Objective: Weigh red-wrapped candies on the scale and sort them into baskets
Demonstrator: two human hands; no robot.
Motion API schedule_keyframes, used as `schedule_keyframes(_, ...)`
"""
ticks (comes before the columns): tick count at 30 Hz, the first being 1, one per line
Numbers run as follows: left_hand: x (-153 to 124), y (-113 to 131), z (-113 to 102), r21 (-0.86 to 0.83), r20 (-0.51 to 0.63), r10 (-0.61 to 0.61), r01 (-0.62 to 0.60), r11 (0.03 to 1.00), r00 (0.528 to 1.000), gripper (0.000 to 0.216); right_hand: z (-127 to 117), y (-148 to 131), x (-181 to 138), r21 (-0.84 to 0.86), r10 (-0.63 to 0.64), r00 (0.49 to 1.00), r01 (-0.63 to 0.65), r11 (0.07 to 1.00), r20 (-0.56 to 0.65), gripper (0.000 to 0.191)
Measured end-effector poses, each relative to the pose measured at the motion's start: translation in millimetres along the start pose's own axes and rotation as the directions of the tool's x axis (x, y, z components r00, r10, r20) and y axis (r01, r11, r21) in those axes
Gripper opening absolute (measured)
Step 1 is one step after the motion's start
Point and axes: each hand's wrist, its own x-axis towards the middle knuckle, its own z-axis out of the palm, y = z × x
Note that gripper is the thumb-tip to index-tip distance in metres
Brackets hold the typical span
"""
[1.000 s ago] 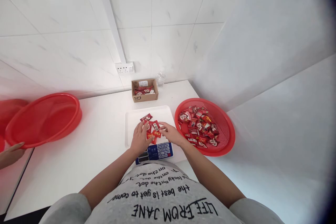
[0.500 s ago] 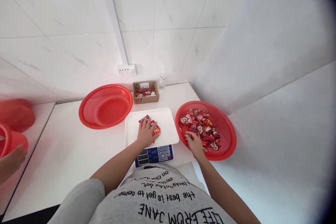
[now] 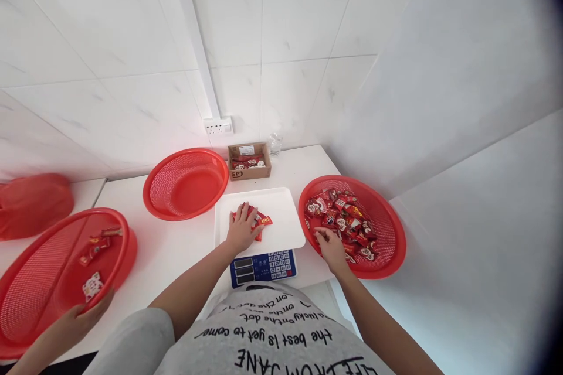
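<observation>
My left hand [image 3: 241, 233] rests over several red snack packets [image 3: 263, 221] on the white tray [image 3: 285, 211] of a scale, its fingers apart and touching them. Below the tray shows the scale's blue keypad panel [image 3: 264, 268]. At the near left rim of a red plastic basket [image 3: 393, 240], my right hand [image 3: 331, 249] has its fingers curled together. Whether anything is pinched in them is hidden. A heap of red wrapped packets [image 3: 341, 220] lies in that basket, just beyond the hand.
Behind the tray stand a cardboard box [image 3: 249, 173] of packets and a clear plastic cup [image 3: 275, 144]. A red basket [image 3: 187, 184] stands left of them. At far left, another person's hand [image 3: 73, 328] holds a red basket [image 3: 125, 258] with a few packets, near a red bundle [image 3: 37, 202].
The other person's basket has come into fuller view from the left, tilted. My left hand has drawn slightly together over the packets. My right hand stays at the basket's rim. The view has shifted slightly.
</observation>
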Motion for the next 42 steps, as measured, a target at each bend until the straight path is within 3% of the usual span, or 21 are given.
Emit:
schedule_keyframes(4,7.8,-22.8,-11.2,0.007,-0.134,-0.165,0.167,0.986,0.977,0.061,0.0,2.2,0.4,-0.001,-0.011,1.000,0.011,1.000,-0.002,0.029)
schedule_keyframes(6,9.6,-47.6,-21.3,0.024,-0.197,-0.299,0.309,0.951,0.934,0.062,-0.1,2.8,0.7,-0.001,-0.006,1.000,0.006,1.000,-0.001,0.029)
schedule_keyframes(8,5.4,-76.7,-31.7,0.048,-0.189,-0.390,0.405,0.913,0.901,0.058,-0.1,2.8,1.0,0.000,0.004,1.000,-0.004,1.000,0.002,0.029)
schedule_keyframes(13,-28.1,-125.0,-49.7,0.099,-0.106,-0.362,0.372,0.923,0.926,0.042,-0.3,2.7,1.6,-0.010,0.003,1.000,-0.003,1.000,0.017,0.030)
schedule_keyframes(20,-56.9,-135.6,-54.0,0.110,-0.111,-0.415,0.426,0.898,0.903,0.044,0.2,7.0,3.2,-0.012,0.002,1.000,-0.002,1.000,0.012,0.032)
schedule_keyframes(24,-53.3,-123.1,-49.8,0.102,-0.151,-0.416,0.432,0.896,0.897,0.050,-0.7,4.9,2.2,-0.018,0.001,1.000,-0.001,1.000,0.018,0.031)
schedule_keyframes(27,-42.3,-89.1,-39.2,0.088,-0.182,-0.229,0.248,0.965,0.956,0.055,-1.3,1.9,0.9,-0.020,0.005,1.000,-0.005,1.000,0.025,0.031)
schedule_keyframes(30,-26.7,-46.6,-22.6,0.000,-0.043,0.004,-0.004,1.000,0.999,0.064,-1.0,2.2,0.9,-0.009,0.010,1.000,-0.010,1.000,0.018,0.031)
schedule_keyframes(33,-12.5,-18.4,-7.4,-0.049,0.052,0.030,-0.027,0.998,0.998,0.093,-0.1,6.2,2.2,0.005,0.024,1.000,-0.024,1.000,0.014,0.031)
schedule_keyframes(35,-6.0,-12.7,-2.3,-0.052,0.059,0.016,-0.013,0.999,0.998,0.101,0.3,8.8,3.1,0.011,0.022,1.000,-0.023,1.000,0.016,0.031)
schedule_keyframes(38,-0.5,-17.2,-3.5,-0.080,-0.002,0.019,-0.019,0.997,1.000,0.081,0.6,9.3,3.3,0.013,0.006,1.000,-0.006,1.000,0.008,0.031)
schedule_keyframes(42,1.6,-23.5,-11.0,-0.245,-0.059,-0.044,0.028,0.969,0.997,0.047,0.5,5.8,2.1,0.004,0.015,1.000,-0.015,1.000,0.010,0.030)
